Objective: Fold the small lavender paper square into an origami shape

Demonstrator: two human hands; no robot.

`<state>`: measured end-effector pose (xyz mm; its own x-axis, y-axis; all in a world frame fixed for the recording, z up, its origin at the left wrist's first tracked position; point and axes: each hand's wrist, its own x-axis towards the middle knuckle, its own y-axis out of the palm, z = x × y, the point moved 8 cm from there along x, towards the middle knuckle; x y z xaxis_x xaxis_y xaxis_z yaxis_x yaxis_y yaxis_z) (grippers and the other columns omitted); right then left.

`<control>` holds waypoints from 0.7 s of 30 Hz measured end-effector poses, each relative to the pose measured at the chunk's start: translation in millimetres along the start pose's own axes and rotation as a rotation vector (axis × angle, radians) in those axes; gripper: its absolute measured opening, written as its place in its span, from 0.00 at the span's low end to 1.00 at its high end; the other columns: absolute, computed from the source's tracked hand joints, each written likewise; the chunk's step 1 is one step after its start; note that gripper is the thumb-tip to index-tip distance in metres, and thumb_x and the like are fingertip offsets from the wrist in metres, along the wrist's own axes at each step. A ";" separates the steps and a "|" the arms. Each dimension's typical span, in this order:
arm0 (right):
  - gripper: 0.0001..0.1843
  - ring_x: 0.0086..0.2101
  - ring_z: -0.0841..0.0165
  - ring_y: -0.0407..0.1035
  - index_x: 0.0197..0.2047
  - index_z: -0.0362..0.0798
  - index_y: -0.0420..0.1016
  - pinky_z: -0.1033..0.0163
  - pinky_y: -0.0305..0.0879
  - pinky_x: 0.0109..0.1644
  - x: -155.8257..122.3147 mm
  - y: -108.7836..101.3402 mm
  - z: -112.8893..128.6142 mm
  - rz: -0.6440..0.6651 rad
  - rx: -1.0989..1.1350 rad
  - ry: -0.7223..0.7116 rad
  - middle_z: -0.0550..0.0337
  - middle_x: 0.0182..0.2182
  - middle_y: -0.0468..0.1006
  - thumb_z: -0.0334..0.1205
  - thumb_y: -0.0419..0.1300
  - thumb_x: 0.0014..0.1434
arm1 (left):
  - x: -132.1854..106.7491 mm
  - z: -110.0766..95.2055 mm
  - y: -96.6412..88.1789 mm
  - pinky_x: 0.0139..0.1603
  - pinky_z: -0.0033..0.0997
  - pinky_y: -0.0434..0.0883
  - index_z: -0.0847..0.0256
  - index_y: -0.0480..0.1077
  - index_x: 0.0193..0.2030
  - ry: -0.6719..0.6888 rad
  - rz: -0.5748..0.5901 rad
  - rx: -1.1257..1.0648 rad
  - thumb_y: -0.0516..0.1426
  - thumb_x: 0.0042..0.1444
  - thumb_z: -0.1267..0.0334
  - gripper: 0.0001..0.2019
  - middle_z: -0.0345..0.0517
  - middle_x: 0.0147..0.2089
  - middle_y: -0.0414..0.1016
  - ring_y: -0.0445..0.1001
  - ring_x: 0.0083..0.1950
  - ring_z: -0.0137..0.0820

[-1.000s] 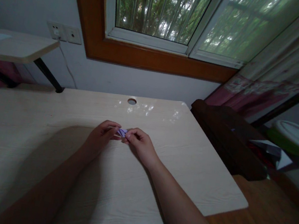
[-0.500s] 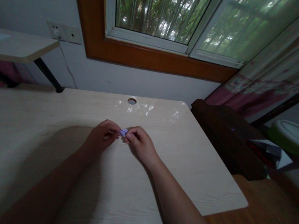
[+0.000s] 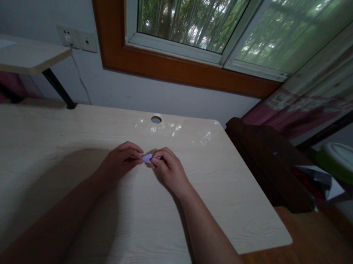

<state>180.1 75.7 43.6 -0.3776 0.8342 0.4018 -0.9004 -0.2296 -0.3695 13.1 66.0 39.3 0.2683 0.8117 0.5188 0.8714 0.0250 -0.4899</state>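
Note:
A small light-purple piece [image 3: 147,158], which looks like folded paper, is held between my two hands just over the pale wooden desk [image 3: 182,222]. The fingertips of my left hand [image 3: 122,158] pinch its left end. On the other side, my right hand [image 3: 167,166] grips it between thumb and curled fingers, which cover part of it. A dark bit shows by the right fingers, too small to make out.
A round cable hole [image 3: 156,120] sits near the desk's back edge. At the left, a raised shelf [image 3: 23,58] stands on black legs. Beyond the right edge are a dark wooden piece of furniture [image 3: 259,158] and a green-sided round container [image 3: 352,164].
The purple piece has turned in my fingers; the dark lines seen on it earlier no longer show. My right hand has shifted slightly right.

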 end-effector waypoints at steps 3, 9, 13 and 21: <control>0.07 0.38 0.66 0.70 0.35 0.50 0.74 0.60 0.64 0.46 -0.8 -0.4 -3.7 -0.015 0.033 0.023 0.59 0.33 0.75 0.39 0.58 0.65 | 1.1 2.1 -3.0 0.41 0.30 0.76 0.57 0.77 0.35 -0.005 -0.023 -0.010 0.61 0.60 0.62 0.04 0.49 0.44 0.76 0.76 0.42 0.32; 0.07 0.33 0.68 0.71 0.36 0.49 0.72 0.61 0.67 0.41 -2.1 1.8 -21.7 -0.081 0.196 0.148 0.60 0.31 0.75 0.42 0.59 0.65 | -0.9 11.3 -3.8 0.44 0.33 0.78 0.57 0.76 0.39 -0.103 -0.072 -0.159 0.63 0.58 0.61 0.04 0.49 0.47 0.72 0.76 0.46 0.33; 0.08 0.33 0.68 0.72 0.35 0.49 0.72 0.62 0.67 0.42 -2.9 4.1 -23.7 -0.076 0.217 0.169 0.60 0.31 0.76 0.44 0.60 0.64 | -3.7 17.8 8.3 0.46 0.36 0.79 0.54 0.73 0.50 -0.158 -0.027 -0.321 0.64 0.57 0.60 0.14 0.48 0.51 0.70 0.77 0.46 0.33; 0.10 0.34 0.68 0.72 0.36 0.48 0.73 0.62 0.67 0.41 -4.6 11.8 -21.1 -0.035 0.307 0.193 0.59 0.31 0.77 0.45 0.61 0.63 | -0.9 6.6 10.6 0.44 0.32 0.76 0.56 0.76 0.45 -0.076 0.001 -0.169 0.61 0.60 0.63 0.07 0.48 0.44 0.76 0.76 0.45 0.33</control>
<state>175.8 79.7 19.7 -0.3241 0.9169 0.2330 -0.9460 -0.3147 -0.0774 19.3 69.3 29.0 0.2436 0.8533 0.4609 0.9293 -0.0694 -0.3627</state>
